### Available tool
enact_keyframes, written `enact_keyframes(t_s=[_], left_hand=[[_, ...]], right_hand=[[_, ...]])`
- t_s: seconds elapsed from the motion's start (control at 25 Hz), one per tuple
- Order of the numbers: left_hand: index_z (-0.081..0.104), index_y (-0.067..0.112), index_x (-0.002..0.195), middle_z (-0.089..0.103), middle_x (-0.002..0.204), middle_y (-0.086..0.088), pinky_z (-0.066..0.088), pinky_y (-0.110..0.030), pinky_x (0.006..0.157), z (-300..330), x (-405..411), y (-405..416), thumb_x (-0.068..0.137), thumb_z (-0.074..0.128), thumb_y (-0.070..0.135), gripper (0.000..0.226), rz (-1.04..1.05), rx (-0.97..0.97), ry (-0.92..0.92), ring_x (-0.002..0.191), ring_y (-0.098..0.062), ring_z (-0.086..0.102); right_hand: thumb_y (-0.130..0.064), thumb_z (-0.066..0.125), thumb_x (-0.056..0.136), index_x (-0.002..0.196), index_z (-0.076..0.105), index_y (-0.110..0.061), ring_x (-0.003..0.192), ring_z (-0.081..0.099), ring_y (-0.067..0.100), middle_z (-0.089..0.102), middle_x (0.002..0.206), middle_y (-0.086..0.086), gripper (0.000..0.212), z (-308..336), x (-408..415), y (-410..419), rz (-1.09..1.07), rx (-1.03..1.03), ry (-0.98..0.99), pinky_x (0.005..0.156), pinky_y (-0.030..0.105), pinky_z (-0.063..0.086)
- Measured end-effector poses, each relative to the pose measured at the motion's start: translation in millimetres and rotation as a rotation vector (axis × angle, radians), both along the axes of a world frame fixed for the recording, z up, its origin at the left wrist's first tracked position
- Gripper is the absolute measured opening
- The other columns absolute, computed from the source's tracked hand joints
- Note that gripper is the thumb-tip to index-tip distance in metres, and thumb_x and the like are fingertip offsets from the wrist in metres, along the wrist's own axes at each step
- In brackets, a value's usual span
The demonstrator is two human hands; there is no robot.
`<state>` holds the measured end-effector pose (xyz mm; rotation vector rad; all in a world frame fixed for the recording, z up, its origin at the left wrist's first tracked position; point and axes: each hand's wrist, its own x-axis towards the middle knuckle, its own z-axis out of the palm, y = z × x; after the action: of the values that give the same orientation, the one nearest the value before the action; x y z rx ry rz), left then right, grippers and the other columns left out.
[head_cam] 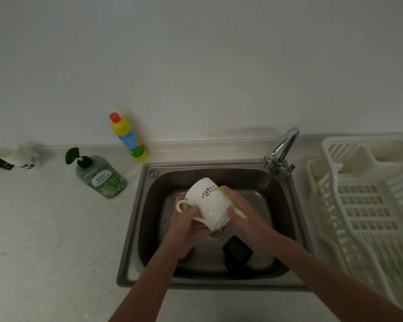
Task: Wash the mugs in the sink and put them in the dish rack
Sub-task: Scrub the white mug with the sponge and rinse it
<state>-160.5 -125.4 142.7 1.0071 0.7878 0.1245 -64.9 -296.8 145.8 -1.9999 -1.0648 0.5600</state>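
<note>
Speckled off-white countertop (44, 228) runs along a plain pale wall (196, 54), with a stainless steel sink (135, 228) set into it and a chrome faucet (282, 147) at the back right corner. Off to the right there's a white plastic dish rack (363, 205) sitting just beside the sink. On the left side of the counter you've got a green pump bottle (100, 177) of soap, a yellow bottle with an orange cap (127, 137) leaning against the wall, and a couple of small tubes (14, 160) further left, kinda blurry. Both forearms reach in from the bottom over the basin. The left hand (186, 225) has its fingers curled around the handle side of a white mug (207, 203), which is tipped over with its base pointing up and away, held above the drain. The right hand (242, 210) presses a yellow-green sponge (228, 198) against the mug's side, fingers mostly straight and close together, thumb tucked on the near side. Down in the basin near the front there's a dark mug (237, 254) lying there, hard to make out in the shadow.
</note>
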Motion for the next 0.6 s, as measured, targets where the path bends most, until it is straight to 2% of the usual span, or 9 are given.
enact_keyframes(t_s=[0.04,0.12,0.2,0.28,0.32,0.36,0.44,0.52,0.6], left_hand=[[0.046,0.010,0.115,0.065,0.108,-0.018,0.059,-0.046,0.057,-0.5,0.2,-1.2,0.091,0.051,0.003,0.025,-0.028,0.012,-0.013,0.087,-0.031,0.070],[0.048,0.013,0.118,0.067,0.109,-0.019,0.057,-0.046,0.062,-0.9,-1.0,-7.0,0.081,0.060,0.010,0.039,-0.147,0.023,-0.035,0.091,-0.034,0.070],[0.049,0.013,0.117,0.067,0.107,-0.017,0.057,-0.045,0.063,1.1,-2.7,-11.3,0.074,0.060,0.008,0.044,-0.213,0.019,-0.032,0.095,-0.037,0.068],[0.048,0.012,0.116,0.065,0.109,-0.017,0.058,-0.045,0.058,3.0,-4.0,-8.6,0.071,0.058,0.007,0.046,-0.165,-0.014,-0.043,0.094,-0.037,0.068],[0.047,0.011,0.115,0.064,0.109,-0.018,0.058,-0.045,0.054,3.9,-4.4,-5.9,0.070,0.057,0.007,0.047,-0.114,-0.024,-0.054,0.090,-0.036,0.070],[0.046,0.010,0.114,0.064,0.108,-0.019,0.058,-0.044,0.052,4.9,-4.3,-2.8,0.071,0.055,0.005,0.044,-0.068,-0.020,-0.061,0.085,-0.033,0.071],[0.045,0.011,0.111,0.064,0.106,-0.018,0.058,-0.043,0.053,4.1,-3.6,0.3,0.082,0.053,-0.002,0.033,-0.061,0.018,-0.055,0.082,-0.031,0.072],[0.048,0.015,0.116,0.066,0.110,-0.018,0.058,-0.044,0.063,-0.7,-3.9,-4.2,0.092,0.054,0.003,0.027,-0.177,0.079,-0.066,0.092,-0.032,0.071],[0.050,0.018,0.119,0.066,0.114,-0.016,0.058,-0.048,0.069,-0.8,-3.6,-7.4,0.091,0.059,0.008,0.031,-0.263,0.104,-0.079,0.100,-0.035,0.069]], right_hand=[[-0.049,0.036,0.103,0.150,0.018,-0.046,0.150,0.014,0.012,0.009,0.164,-0.012,0.051,-4.6,-6.1,3.4,0.054,-0.028,-0.144,0.121,0.037,0.023],[-0.057,0.025,0.101,0.156,0.017,-0.037,0.153,-0.001,0.019,-0.001,0.165,-0.013,0.058,-4.5,-4.0,14.0,0.119,-0.065,-0.420,0.122,0.034,0.012],[-0.057,0.028,0.100,0.156,0.017,-0.039,0.152,-0.002,0.012,-0.002,0.164,-0.017,0.059,5.5,7.1,20.6,0.096,-0.093,-0.256,0.123,0.032,0.012],[-0.052,0.039,0.099,0.150,0.018,-0.055,0.150,0.009,0.003,0.005,0.162,-0.023,0.055,4.1,21.5,11.7,0.018,0.007,0.138,0.123,0.037,0.019],[-0.051,0.042,0.098,0.146,0.019,-0.061,0.149,0.014,0.002,0.010,0.161,-0.025,0.055,0.3,22.3,2.9,0.005,0.036,0.250,0.123,0.040,0.021],[-0.049,0.042,0.099,0.146,0.016,-0.062,0.149,0.011,0.001,0.009,0.161,-0.026,0.055,-0.3,17.4,-2.2,0.014,0.026,0.250,0.123,0.042,0.019],[-0.047,0.038,0.103,0.153,0.011,-0.049,0.151,-0.005,0.007,-0.002,0.163,-0.022,0.057,2.0,-0.2,1.0,0.093,-0.093,-0.082,0.124,0.040,0.012],[-0.050,0.030,0.102,0.157,0.015,-0.034,0.152,-0.012,0.020,-0.003,0.165,-0.015,0.059,1.4,-9.3,16.3,0.144,-0.124,-0.452,0.124,0.041,0.005],[-0.050,0.025,0.104,0.156,0.022,-0.028,0.152,-0.010,0.014,0.002,0.164,-0.015,0.057,8.9,-2.2,30.4,0.105,-0.043,-0.541,0.123,0.038,0.010]])
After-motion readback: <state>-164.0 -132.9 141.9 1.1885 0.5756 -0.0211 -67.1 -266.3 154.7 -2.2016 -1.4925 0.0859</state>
